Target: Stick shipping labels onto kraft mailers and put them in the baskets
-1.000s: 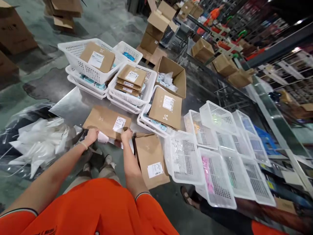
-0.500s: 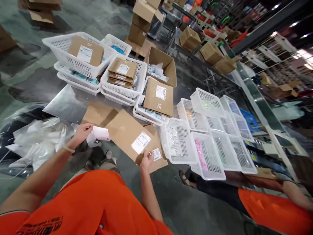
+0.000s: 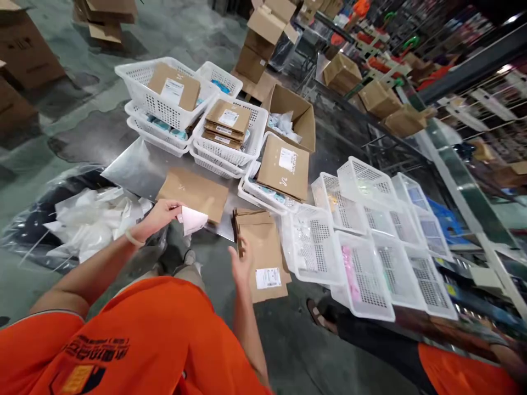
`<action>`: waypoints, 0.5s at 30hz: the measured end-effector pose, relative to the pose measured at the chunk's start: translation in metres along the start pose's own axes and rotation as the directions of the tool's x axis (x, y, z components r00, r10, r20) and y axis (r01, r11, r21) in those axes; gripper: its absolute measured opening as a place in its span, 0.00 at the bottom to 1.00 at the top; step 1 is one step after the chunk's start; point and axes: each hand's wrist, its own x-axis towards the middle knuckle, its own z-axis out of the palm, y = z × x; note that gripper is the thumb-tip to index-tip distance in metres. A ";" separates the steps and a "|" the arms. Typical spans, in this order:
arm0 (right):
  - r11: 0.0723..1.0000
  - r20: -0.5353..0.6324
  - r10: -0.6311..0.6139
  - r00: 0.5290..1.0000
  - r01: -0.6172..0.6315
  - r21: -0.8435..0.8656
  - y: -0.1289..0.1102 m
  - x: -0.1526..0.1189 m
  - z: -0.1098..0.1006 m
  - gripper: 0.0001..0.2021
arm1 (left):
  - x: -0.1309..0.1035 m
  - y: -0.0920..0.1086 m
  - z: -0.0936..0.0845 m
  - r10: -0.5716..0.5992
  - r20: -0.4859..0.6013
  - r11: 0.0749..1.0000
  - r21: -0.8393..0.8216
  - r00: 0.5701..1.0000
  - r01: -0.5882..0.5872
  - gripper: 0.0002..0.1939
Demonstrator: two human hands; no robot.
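Observation:
My left hand (image 3: 167, 213) pinches a small white-pink paper slip (image 3: 193, 220), which hangs over the table's near edge. Just beyond it, a flat brown cardboard mailer (image 3: 197, 192) lies on the metal table (image 3: 134, 162). My right hand (image 3: 241, 262) is open, fingers apart and holding nothing that I can see. It is over the left side of a stack of cardboard mailers (image 3: 261, 236); whether it touches them I cannot tell. The top mailer bears a white printed label (image 3: 268, 278) near its lower end.
White plastic baskets (image 3: 230, 145) with labelled mailers stand along the table's far side. More white baskets (image 3: 317, 247) spread to the right, near another person in orange (image 3: 457, 367). A cardboard box (image 3: 294, 112) stands behind. White plastic waste (image 3: 96, 219) lies at the left.
The labelled mailer under my right hand has left its place, uncovering the stack and the other mailer. My right hand has opened. My left hand still holds the slip. The view has shifted.

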 end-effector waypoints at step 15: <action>0.895 0.282 0.106 0.954 -0.215 0.391 -0.022 0.060 0.099 0.31 | -0.136 0.111 -0.268 0.756 -0.614 0.621 0.782 0.226 0.050 0.31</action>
